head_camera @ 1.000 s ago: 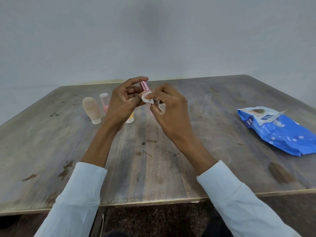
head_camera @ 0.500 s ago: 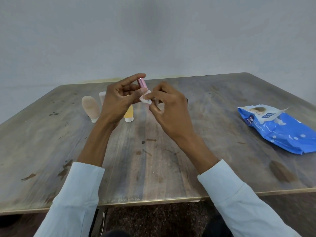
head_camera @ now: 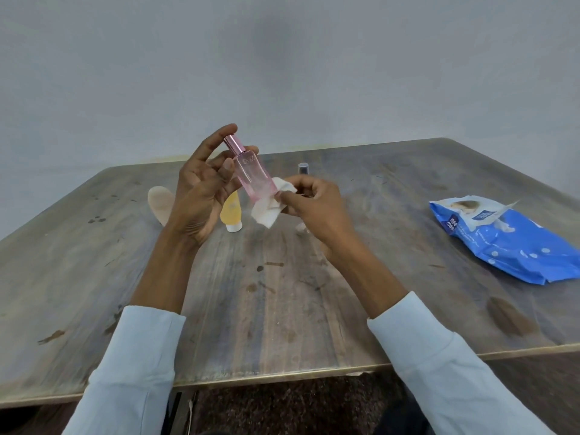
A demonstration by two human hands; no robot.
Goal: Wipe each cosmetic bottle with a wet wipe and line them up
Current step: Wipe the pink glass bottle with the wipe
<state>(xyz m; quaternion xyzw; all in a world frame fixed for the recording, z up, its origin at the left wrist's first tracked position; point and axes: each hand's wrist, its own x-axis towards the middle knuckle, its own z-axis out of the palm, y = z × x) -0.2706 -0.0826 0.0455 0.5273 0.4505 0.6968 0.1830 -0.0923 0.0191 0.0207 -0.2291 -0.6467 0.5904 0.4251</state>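
My left hand (head_camera: 201, 196) holds a slim pink glass bottle (head_camera: 251, 174) with a metallic pink cap, tilted in the air above the table. My right hand (head_camera: 314, 208) pinches a white wet wipe (head_camera: 270, 208) against the bottle's lower end. Behind my left hand a beige tube (head_camera: 160, 205) and a yellow tube (head_camera: 231, 215) stand cap-down on the table. A dark-capped bottle (head_camera: 303, 168) stands further back, mostly hidden by my right hand.
A blue wet-wipe pack (head_camera: 508, 243) with its flap lifted lies on the right of the worn wooden table (head_camera: 266, 309). The table's front edge runs just above my sleeves. A grey wall stands behind.
My left hand has lifted and tipped the pink bottle so its body shows. The wipe in my right hand has slid down to the bottle's lower end and hangs unfolded.
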